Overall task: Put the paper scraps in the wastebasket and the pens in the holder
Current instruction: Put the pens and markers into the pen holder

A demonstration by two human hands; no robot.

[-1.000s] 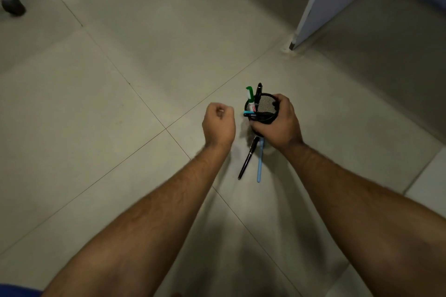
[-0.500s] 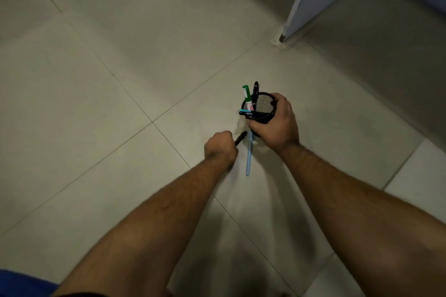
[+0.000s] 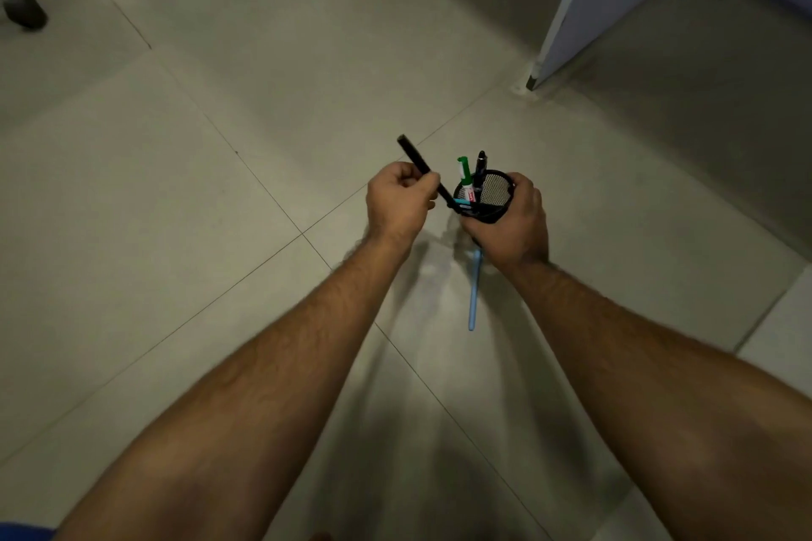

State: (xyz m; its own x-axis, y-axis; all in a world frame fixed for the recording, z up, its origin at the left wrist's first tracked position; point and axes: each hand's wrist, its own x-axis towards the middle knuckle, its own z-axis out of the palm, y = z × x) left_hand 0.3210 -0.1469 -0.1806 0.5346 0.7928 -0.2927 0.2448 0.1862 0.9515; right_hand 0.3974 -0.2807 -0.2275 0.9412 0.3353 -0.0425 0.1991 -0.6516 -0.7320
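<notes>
The left hand (image 3: 402, 200) is closed around a black pen (image 3: 424, 171), which is pinched near its middle and held clear of the floor (image 3: 175, 233). Its long axis runs on a slant — the upper end points up and to the left, away from the person, while the lower end dips toward the near-left rim of the holder (image 3: 485, 200) and appears to sit just at or inside that rim. To finish the step cleanly, the pen should probably be tipped closer to upright so that its lower end clears the rim, then let slide down rather than dropped; the mesh cup is already crowded on its left side by a green marker (image 3: 464, 173), a dark pen (image 3: 480, 169) and a short blue pen (image 3: 461, 202), so the open space toward the right of the mouth looks the better target. The right hand (image 3: 512, 224) is wrapped around the holder, which is steadied above or on the floor — which of the two cannot be told. Below that hand a light-blue pen (image 3: 473, 299) lies on the floor, its axis nearly toward the person; it is judged the next item. No wastebasket or paper scraps are in view.
</notes>
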